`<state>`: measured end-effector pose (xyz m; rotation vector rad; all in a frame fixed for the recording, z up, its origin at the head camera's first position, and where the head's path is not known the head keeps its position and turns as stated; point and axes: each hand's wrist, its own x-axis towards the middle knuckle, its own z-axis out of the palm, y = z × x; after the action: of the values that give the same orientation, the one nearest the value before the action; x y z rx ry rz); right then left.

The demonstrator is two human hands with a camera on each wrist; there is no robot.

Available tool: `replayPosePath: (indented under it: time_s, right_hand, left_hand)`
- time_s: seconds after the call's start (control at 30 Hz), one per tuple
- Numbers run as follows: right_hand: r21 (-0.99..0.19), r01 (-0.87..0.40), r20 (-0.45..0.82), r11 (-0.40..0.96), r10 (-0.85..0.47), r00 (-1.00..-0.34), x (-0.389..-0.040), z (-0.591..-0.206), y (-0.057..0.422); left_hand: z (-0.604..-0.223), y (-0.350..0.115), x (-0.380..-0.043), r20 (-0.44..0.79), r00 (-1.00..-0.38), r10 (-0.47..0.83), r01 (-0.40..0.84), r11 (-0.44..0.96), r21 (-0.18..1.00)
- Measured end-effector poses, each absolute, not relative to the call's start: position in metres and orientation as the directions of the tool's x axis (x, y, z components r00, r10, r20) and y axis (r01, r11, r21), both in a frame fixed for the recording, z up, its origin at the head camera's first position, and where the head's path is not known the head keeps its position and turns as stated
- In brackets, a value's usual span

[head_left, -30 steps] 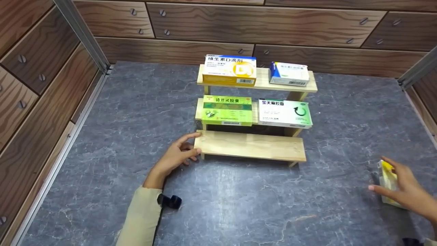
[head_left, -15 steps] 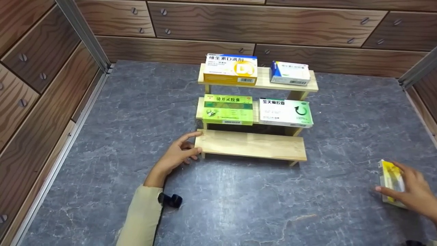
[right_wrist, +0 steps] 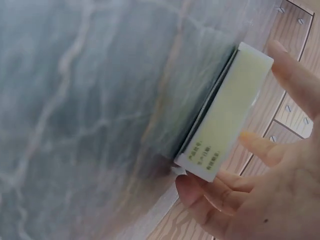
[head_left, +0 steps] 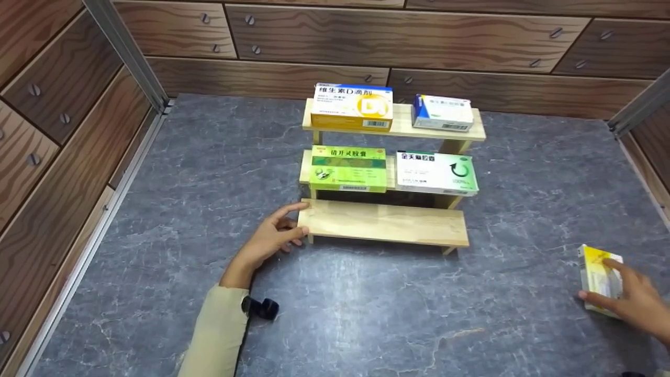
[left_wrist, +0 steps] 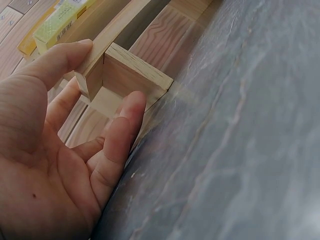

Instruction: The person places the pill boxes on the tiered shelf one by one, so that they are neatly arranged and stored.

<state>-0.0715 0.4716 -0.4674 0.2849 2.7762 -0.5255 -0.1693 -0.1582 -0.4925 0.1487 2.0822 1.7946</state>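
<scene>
A stepped wooden rack (head_left: pixel 382 222) stands mid-table, its lowest board bare. My left hand (head_left: pixel 272 238) holds the left end of that board, thumb at the front corner and index finger at the back one. In the left wrist view, the thumb (left_wrist: pixel 82 50) lies on the board's end (left_wrist: pixel 90 82) and the lower fingers curl loosely below. At the right, my right hand (head_left: pixel 636 296) grips a yellow-and-white medicine box (head_left: pixel 596 277), thumb along its left edge and index finger over its top. The right wrist view shows the box's pale printed side (right_wrist: pixel 225 115) between thumb and fingers.
The top step bears an orange-and-white box (head_left: pixel 350 107) and a blue-and-white box (head_left: pixel 443 112). On the middle step are a green box (head_left: pixel 348 170) and a white-and-green box (head_left: pixel 434 173). Wood-patterned panels (head_left: pixel 392 36) enclose the grey marbled table (head_left: pixel 366 314).
My right hand has come in closer over the medicine box, its thumb reaching the left edge and its index finger bending onto the top. The left hand and the rack stay put.
</scene>
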Motion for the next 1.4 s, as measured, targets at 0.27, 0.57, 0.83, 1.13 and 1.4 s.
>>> replayPosePath:
  time_s: [0.27, 0.57, 0.83, 1.13, 1.4]
  right_hand:
    - [-0.322, 0.231, -0.346, 0.918, 0.113, -0.931, -0.073, -0.466, 0.473]
    - [-0.375, 0.071, -0.155, 0.924, 0.013, -0.988, -0.074, -0.462, 0.456]
    - [-0.435, -0.059, -0.031, 0.898, -0.080, -0.996, -0.079, -0.451, 0.429]
    - [-0.515, -0.149, -0.035, 0.844, -0.195, -0.980, -0.085, -0.437, 0.400]
    - [-0.459, -0.314, 0.092, 0.831, -0.307, -0.947, -0.092, -0.429, 0.368]
  left_hand:
    - [-0.493, -0.158, -0.169, -0.209, -0.921, 0.328, -0.159, 0.171, 0.972]
    - [-0.491, -0.158, -0.169, -0.209, -0.924, 0.320, -0.162, 0.168, 0.972]
    - [-0.493, -0.158, -0.169, -0.221, -0.922, 0.317, -0.170, 0.180, 0.969]
    - [-0.493, -0.159, -0.168, -0.223, -0.920, 0.322, -0.169, 0.189, 0.967]
    - [-0.492, -0.159, -0.168, -0.218, -0.922, 0.319, -0.165, 0.186, 0.969]
